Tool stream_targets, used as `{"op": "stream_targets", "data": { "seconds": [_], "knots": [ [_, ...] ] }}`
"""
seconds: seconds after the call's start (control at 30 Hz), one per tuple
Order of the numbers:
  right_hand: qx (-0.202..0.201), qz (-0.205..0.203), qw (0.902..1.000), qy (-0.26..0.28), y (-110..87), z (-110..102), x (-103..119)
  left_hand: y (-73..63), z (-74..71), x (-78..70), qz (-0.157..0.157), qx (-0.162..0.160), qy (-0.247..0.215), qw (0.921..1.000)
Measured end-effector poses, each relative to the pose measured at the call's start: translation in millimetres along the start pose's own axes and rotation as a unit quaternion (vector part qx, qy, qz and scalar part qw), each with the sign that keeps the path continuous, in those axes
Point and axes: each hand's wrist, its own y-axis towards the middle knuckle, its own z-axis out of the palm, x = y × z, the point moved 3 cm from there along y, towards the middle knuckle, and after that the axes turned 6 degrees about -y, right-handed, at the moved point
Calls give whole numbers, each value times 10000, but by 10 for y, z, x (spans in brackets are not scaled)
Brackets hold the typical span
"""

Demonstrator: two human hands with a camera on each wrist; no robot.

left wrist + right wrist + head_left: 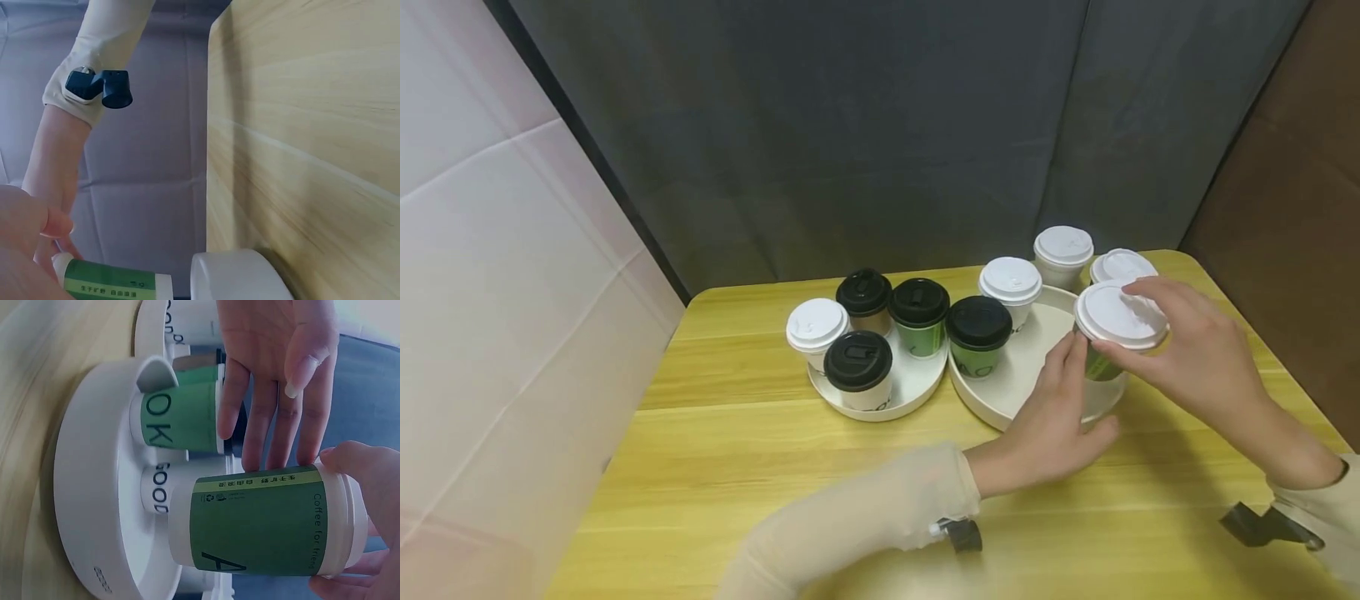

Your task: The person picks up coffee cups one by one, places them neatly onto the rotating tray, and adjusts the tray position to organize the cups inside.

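Note:
A green paper coffee cup (256, 522) with a white lid is gripped at its lid by my right hand (1217, 367), thumb and fingers round the lid's edge. In the right wrist view its base shows above the floor of the larger round white tray (1026, 371). My left hand (1048, 425) has straight fingers, their tips at the side of this cup. On that tray stand a green cup with a black lid (977, 337) and a cup with a white lid (1011, 287). Behind are two more white-lidded cups, one at the back (1063, 250) and one partly hidden (1122, 265).
A smaller round white plate (898, 412) sits against the tray's left side. It holds a white-lidded cup (817, 329), a brown cup (865, 300), a green cup (919, 317) and a white cup (861, 375), these three black-lidded. A dark curtain (850, 142) hangs behind the wooden table (737, 483).

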Motion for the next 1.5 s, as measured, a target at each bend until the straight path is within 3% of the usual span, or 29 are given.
{"op": "stream_targets", "data": {
  "seconds": [0.33,0.73,0.97,1.5],
  "knots": [
    [112,-289,9995,108,-59,162,168,-228,-81,101,-347,58,-154,9993],
    [346,-191,9989,269,-105,334,313,-440,-173,259,-225,43,12,9997],
    [427,-141,9979,465,-151,421,371,-547,-198,338,-331,140,-69,9993],
    [465,-206,9964,674,-259,569,431,-697,-188,437,-338,155,2,9993]
  ]
}}
